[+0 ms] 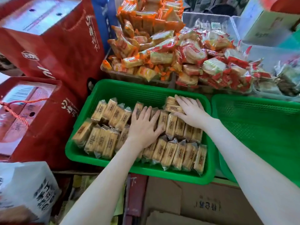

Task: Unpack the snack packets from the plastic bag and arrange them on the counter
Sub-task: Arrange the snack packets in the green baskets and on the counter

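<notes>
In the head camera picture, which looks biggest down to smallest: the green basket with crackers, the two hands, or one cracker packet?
1. green basket
2. left hand and right hand: they look about alike, so no ranking between them
3. cracker packet

I record the green basket (129,90) as moulded plastic: smooth rim, meshed walls, slight sheen. Inside it, packets (103,142) in clear, glossy, crinkled film. Left of the basket, red bags (65,51) of matt paper. Below it, cardboard (194,200), matt brown and creased. Behind it, heaped wrappers (162,51) of shiny film.
</notes>
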